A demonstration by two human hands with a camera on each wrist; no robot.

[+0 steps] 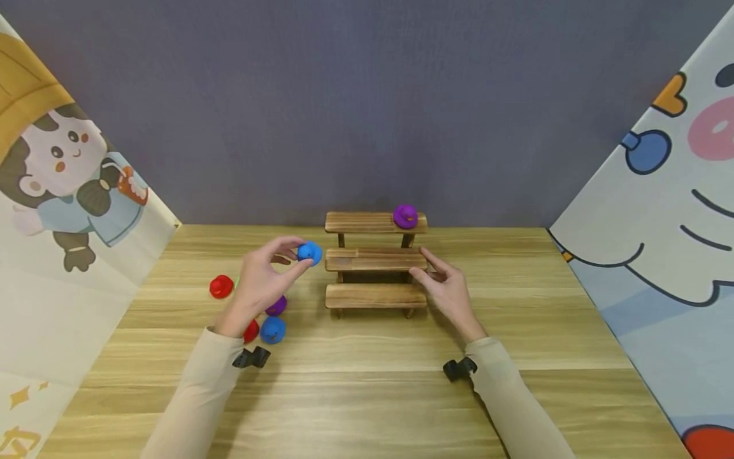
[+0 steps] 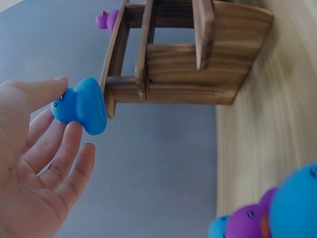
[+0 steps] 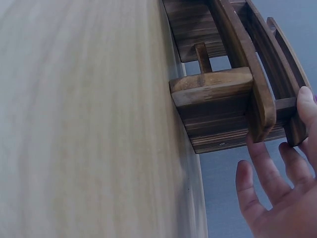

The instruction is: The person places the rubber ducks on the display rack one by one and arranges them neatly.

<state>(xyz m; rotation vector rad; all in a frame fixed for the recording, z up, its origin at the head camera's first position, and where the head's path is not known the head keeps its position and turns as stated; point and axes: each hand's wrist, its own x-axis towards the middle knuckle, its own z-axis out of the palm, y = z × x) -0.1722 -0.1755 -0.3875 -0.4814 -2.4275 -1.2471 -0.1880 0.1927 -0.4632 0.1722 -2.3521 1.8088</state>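
Blue duck (image 1: 310,253), smoothly rounded, is pinched in the left grip (image 1: 260,278).

Left fingers (image 1: 287,242) pinch a blue duck (image 1: 309,253) while right fingers (image 1: 437,261) grip a wooden stand (image 1: 375,259).

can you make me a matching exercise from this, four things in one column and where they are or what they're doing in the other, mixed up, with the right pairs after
1. left hand
2. right hand
3. top tier
4. red toys

A. on the table, left of the stand
B. at the stand's right end
C. bears a purple duck
D. pinches a blue duck

Pairs: 1-D, 2-B, 3-C, 4-A
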